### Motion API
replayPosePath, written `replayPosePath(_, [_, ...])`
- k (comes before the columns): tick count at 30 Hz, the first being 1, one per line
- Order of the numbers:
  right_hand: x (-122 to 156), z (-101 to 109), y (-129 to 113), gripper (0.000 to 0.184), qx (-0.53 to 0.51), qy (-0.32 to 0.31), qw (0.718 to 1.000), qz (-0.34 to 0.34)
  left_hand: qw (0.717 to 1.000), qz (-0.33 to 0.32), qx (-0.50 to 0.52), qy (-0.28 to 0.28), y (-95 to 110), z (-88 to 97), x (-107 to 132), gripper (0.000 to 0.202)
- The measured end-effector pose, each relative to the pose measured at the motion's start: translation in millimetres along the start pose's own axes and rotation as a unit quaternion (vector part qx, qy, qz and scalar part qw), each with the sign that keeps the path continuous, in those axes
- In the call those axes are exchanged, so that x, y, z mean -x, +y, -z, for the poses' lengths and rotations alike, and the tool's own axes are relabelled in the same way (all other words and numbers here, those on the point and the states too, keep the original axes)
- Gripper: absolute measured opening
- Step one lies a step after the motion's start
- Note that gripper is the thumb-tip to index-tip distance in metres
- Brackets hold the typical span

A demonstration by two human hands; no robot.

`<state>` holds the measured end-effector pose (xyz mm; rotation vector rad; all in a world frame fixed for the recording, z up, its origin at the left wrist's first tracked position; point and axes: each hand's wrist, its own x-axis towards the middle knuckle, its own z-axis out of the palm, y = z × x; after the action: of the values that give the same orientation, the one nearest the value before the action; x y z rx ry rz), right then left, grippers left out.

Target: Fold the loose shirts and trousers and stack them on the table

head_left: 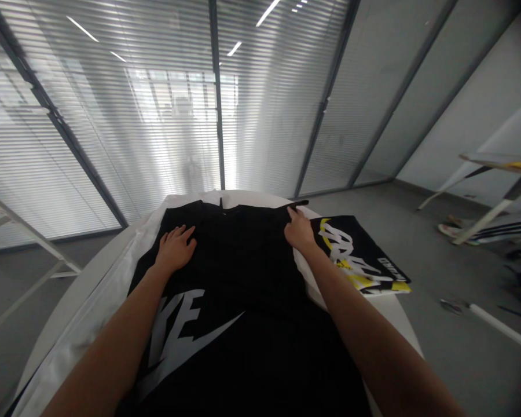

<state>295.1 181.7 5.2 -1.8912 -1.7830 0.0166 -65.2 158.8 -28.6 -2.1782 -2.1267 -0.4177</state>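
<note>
A black shirt (243, 260) with a large grey printed logo is spread over a round white table (399, 324). My left hand (176, 249) lies on its upper left part, fingers apart and holding nothing. At the upper right shoulder, my right hand (298, 229) has its fingers closed on the fabric edge; a narrow dark strip pokes out beyond them. Beside that hand lies a folded black garment (360, 255) with white and yellow print. White cloth (95, 330) runs along the left side, partly beneath the black shirt.
Glass partitions with blinds (169, 104) stand behind the table. A white metal frame (30, 231) is at the left. To the right are a wooden-topped table (495, 162), a striped item (503, 229) below it, and a white bar (501, 327) on the grey floor.
</note>
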Motion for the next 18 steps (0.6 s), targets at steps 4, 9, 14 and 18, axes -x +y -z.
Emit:
replayPosePath(4, [14.4,-0.9,-20.1,0.068,-0.017,-0.17,0.974,0.15,1.0,-0.002,0.003,0.0,0.7,1.0,0.9,0.052])
replayPosePath(9, [17.4,2.4,-28.2,0.051,-0.076,-0.278,0.931,0.222,1.0,0.003,0.007,-0.004,2.5,3.5,1.6,0.052])
replayPosePath(14, [16.1,-3.5,-26.6,0.059,-0.042,-0.225,0.961,0.154,1.0,-0.003,0.008,0.0,2.0,2.2,1.1,0.051])
replayPosePath(18, [20.7,-20.8,-16.1,0.068,0.057,-0.285,0.95,0.119,1.0,0.002,0.006,0.001,1.3,1.4,1.0,0.052])
